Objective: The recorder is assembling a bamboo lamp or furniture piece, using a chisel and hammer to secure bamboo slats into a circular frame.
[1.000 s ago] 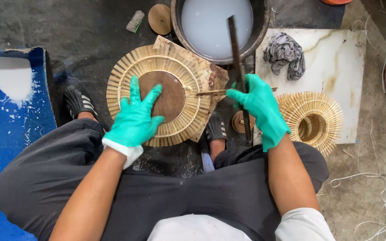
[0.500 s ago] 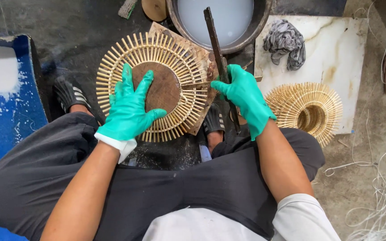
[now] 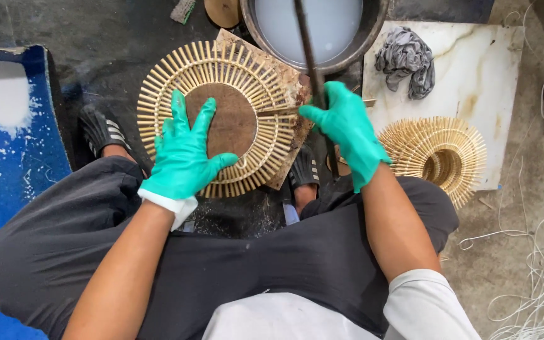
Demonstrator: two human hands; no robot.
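A round disc of radiating bamboo sticks (image 3: 253,75) with a brown wooden centre (image 3: 234,116) lies on a wooden board on the ground. My left hand (image 3: 187,151), in a green glove, presses flat on the disc's lower left with its fingers spread. My right hand (image 3: 347,129), also gloved, grips a long dark blade (image 3: 306,44) that stands across the disc's right edge. A single thin stick (image 3: 278,110) pokes out from the ring towards my right hand.
A round basin of milky liquid (image 3: 322,28) sits just beyond the disc. A pale marble slab (image 3: 486,75) to the right carries a grey rag (image 3: 407,60) and a stack of finished stick discs (image 3: 436,157). A blue tarp (image 3: 7,164) lies left. White cord (image 3: 524,277) trails at lower right.
The view has shifted slightly. My right hand has raised the blade more upright and drawn nearer the disc's right edge. My left hand stays pressed on the disc.
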